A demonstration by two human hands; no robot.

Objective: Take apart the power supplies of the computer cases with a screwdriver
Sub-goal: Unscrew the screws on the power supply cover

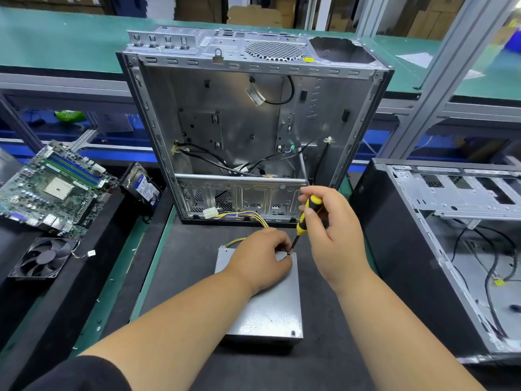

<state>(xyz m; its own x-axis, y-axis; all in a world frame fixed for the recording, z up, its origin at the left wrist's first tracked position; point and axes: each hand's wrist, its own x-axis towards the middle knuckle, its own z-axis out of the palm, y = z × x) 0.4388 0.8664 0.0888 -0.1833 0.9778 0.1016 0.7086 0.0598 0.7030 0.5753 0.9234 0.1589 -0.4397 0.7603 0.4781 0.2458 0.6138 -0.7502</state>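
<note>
right hand [332,230] grips a screwdriver [306,218], tip on the power supply [270,303] lying on the mat [183,266]; left hand [260,256] pinches at its corner. the open case [248,128] behind holds loose cables [225,162].

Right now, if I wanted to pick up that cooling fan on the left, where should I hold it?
Probably by the square black frame of the cooling fan, pinching two opposite outer edges from above. It lies flat with blades facing up, so avoid the blades and its thin wire trailing right.

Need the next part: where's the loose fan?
Head view, far left: the fan lies on the black mat, just below the motherboard.
</note>
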